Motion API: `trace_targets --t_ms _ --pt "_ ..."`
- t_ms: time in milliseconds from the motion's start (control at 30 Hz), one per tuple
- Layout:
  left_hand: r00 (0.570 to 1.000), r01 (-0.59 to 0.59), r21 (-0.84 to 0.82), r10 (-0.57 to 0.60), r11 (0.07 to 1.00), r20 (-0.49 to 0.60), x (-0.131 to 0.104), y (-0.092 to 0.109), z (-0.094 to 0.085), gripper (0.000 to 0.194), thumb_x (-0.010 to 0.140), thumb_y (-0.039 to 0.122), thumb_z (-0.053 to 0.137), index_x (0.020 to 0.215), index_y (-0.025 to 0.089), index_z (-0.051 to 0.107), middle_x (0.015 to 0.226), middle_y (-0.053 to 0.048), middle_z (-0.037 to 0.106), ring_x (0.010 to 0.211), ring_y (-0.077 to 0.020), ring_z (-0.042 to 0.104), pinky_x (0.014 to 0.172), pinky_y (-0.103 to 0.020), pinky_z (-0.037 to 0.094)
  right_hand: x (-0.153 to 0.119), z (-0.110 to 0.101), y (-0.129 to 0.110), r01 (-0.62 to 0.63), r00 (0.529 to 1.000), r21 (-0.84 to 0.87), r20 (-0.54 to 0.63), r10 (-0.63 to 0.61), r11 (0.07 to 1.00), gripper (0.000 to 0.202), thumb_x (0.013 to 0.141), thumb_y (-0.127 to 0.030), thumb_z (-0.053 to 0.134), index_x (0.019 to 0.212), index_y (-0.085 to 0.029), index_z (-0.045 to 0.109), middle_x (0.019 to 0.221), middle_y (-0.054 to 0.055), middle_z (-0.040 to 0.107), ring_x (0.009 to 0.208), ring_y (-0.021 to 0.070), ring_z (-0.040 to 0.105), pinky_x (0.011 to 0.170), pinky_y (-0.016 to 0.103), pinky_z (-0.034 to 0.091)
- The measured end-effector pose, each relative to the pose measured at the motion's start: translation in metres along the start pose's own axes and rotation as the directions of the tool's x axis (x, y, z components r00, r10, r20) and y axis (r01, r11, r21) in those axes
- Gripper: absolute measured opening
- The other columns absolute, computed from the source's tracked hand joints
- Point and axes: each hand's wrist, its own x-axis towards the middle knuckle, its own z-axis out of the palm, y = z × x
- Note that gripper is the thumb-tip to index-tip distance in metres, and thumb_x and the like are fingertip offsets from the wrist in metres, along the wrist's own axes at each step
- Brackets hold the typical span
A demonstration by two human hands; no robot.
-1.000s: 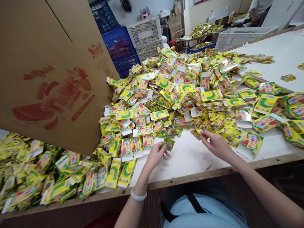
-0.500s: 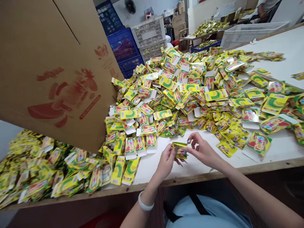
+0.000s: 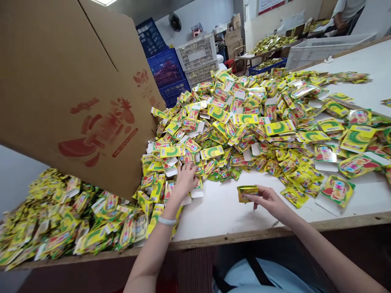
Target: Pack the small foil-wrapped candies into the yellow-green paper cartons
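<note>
My right hand (image 3: 266, 200) pinches several small yellow packets (image 3: 246, 190) between thumb and fingers, just above the white tabletop (image 3: 214, 211). My left hand (image 3: 186, 179) reaches over the flat yellow-and-green printed cartons (image 3: 171, 151) at the near left of the pile. Its fingers are apart and touch or hover over the cartons; the fingertips are partly lost among them. Small loose yellow packets (image 3: 297, 173) lie in a heap right of centre, and a few green packets (image 3: 224, 174) are at the pile's front.
A big brown cardboard box (image 3: 104, 81) tilts over the left side of the table. More cartons (image 3: 100, 219) spread beneath it along the wooden front edge (image 3: 232, 238). Blue crates (image 3: 171, 69) and white crates (image 3: 197, 53) are stacked behind. Another person (image 3: 345, 20) sits at the far right.
My left hand has let go of the small packets and moved left onto the cartons. My right hand now holds the packets alone, a little further right. The camera view has shifted slightly.
</note>
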Motion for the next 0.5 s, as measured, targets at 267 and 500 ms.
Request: trace_targets --t_ms 267,500 --pt "0.916 -0.387 -0.338 0.318 0.858 -0.244 -0.057 0.074 0.023 0.028 0.088 0.015 0.055 0.103 0.030 0.073 0.150 -0.005 0.048 0.150 -0.0309 0.026 0.121 -0.060 0.020 0.001 0.018 0.005 -0.254 0.964 0.517 0.205 0.169 0.818 0.031 0.080 -0.038 0.079 0.107 -0.022 0.073 0.115 0.008 0.074 0.104 0.0221 0.070 0.094 0.045 0.056" --pt "0.983 0.159 -0.983 -0.101 0.089 0.150 -0.066 0.116 0.035 0.064 0.083 0.064 0.061 0.134 0.025 0.056 0.148 -0.011 0.052 0.146 -0.0321 0.036 0.117 -0.048 0.037 -0.009 0.033 -0.006 -0.198 0.974 0.348 0.174 0.145 0.916 0.035 0.076 -0.045 0.080 0.098 -0.018 0.074 0.103 0.009 0.075 0.091 0.0215 0.072 0.083 0.039 0.059"
